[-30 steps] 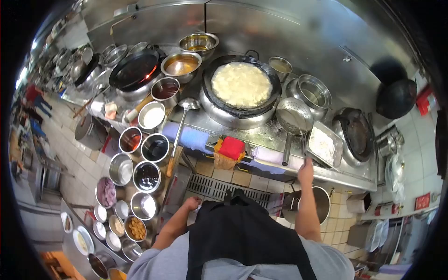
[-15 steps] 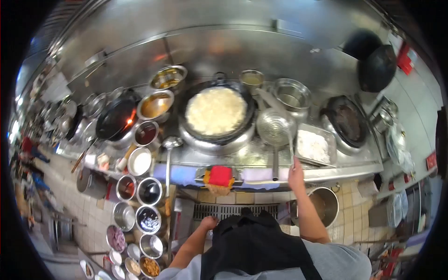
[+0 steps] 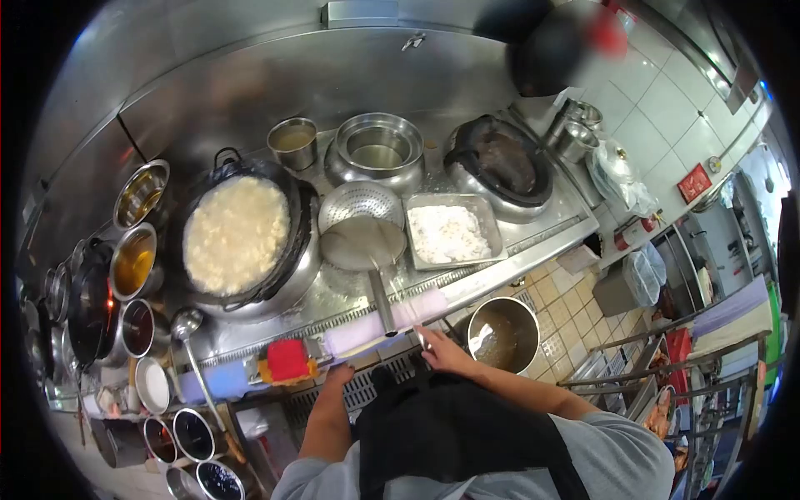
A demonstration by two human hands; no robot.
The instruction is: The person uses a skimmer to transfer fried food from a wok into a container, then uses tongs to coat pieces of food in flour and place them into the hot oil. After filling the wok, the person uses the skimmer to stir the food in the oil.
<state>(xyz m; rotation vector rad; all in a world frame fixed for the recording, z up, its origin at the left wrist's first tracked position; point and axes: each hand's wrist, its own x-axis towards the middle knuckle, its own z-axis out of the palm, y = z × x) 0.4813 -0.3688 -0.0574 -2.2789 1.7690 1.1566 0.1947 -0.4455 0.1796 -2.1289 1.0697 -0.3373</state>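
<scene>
My right hand (image 3: 446, 352) is closed at the stove's front edge, around the end of a long thin metal handle (image 3: 402, 298). That handle is blurred and runs up toward a round mesh strainer (image 3: 350, 243); its head cannot be made out. The strainer lies partly over a perforated metal bowl (image 3: 360, 200), its own dark handle (image 3: 382, 304) pointing at me. My left hand (image 3: 339, 373) is low before the front edge, near a rolled pale purple cloth (image 3: 358, 336); its fingers are hidden. Left of the strainer, a large wok (image 3: 307, 225) holds bubbling whitish food (image 3: 236, 235).
A metal tray (image 3: 498, 237) of white pieces stands right of the strainer, below a dark covered burner (image 3: 542, 179). A pot of liquid (image 3: 533, 321) stands low on the right. A ladle (image 3: 185, 323) and several sauce containers line the left; a red cloth (image 3: 288, 360) lies on the front edge.
My view has swung right, so the stove has shifted left in the picture. My right hand has drawn toward my body with the long handle; the tool's broad head no longer shows.
</scene>
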